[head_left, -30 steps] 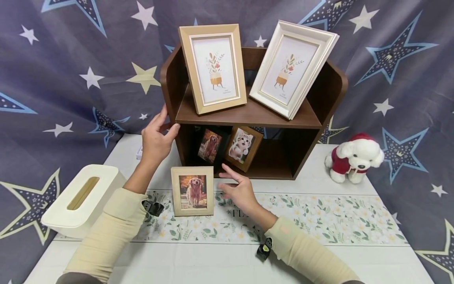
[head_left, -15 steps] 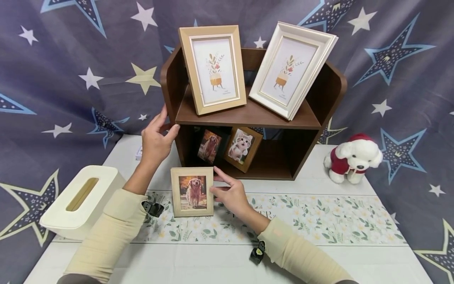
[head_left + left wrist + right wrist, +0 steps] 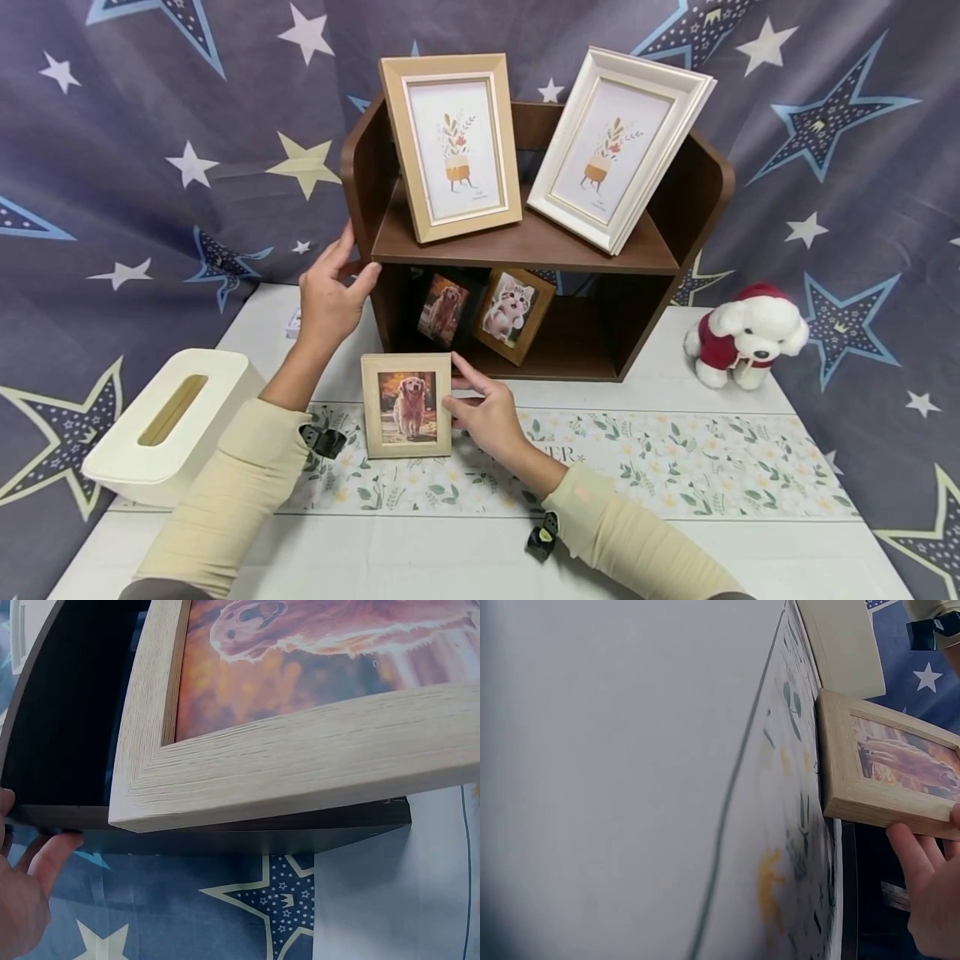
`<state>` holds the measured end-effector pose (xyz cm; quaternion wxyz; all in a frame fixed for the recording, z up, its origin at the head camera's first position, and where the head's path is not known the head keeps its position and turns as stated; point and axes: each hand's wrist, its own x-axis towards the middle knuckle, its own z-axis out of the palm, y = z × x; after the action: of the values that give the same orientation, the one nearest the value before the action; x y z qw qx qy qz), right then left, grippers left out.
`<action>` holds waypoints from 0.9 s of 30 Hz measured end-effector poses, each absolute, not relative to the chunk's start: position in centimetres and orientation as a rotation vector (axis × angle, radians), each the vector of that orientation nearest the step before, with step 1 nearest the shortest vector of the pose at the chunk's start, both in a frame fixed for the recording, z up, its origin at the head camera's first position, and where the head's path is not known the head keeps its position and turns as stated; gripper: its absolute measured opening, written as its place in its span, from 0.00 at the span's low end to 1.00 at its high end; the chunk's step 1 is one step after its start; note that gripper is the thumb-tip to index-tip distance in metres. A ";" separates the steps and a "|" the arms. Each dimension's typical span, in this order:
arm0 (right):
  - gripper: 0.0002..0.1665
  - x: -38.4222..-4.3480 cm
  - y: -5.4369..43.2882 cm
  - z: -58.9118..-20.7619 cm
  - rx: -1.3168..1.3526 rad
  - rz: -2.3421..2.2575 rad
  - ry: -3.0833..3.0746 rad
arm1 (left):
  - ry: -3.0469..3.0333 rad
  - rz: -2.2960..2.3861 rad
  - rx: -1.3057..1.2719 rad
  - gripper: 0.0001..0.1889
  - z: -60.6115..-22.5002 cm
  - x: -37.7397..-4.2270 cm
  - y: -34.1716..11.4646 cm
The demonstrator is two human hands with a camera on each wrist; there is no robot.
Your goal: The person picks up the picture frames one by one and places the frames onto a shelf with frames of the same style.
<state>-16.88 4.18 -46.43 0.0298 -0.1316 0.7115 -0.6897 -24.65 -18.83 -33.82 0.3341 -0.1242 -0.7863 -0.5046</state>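
Note:
A light wood picture frame [image 3: 409, 408] with a dog photo stands on the table in front of a dark brown two-tier shelf [image 3: 525, 242]. My right hand [image 3: 491, 417] pinches the frame's right edge, thumb on the front; in the right wrist view fingers [image 3: 909, 851] lie along that edge. With my left hand [image 3: 332, 296] I grip the shelf's left side panel, the thumb [image 3: 56, 855] showing in the left wrist view. Behind the light frame, on the lower tier, lean a dark frame with a dog photo [image 3: 444, 308] and a brown frame with a kitten photo [image 3: 516, 315].
On the upper tier stand a tan frame [image 3: 455, 150] and a tilted white frame [image 3: 618, 150]. A white tissue box [image 3: 176, 417] is at the left, a plush dog [image 3: 750, 333] in red at the right. A floral runner [image 3: 675, 458] crosses the table.
My right hand has moved left from beside the light wood frame and taken hold of its right edge. The left hand stays on the shelf, and the frame has not visibly moved.

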 end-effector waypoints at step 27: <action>0.43 -17.3 5.2 -46.0 -0.431 -2.140 2.088 | -2.061 -1.323 -0.327 0.34 -33.7 -24.5 -18.7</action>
<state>-17.27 5.18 -46.00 0.0603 -0.1425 0.6900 -0.7071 -24.46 -18.71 -33.67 0.3292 -0.1249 -0.7876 -0.5057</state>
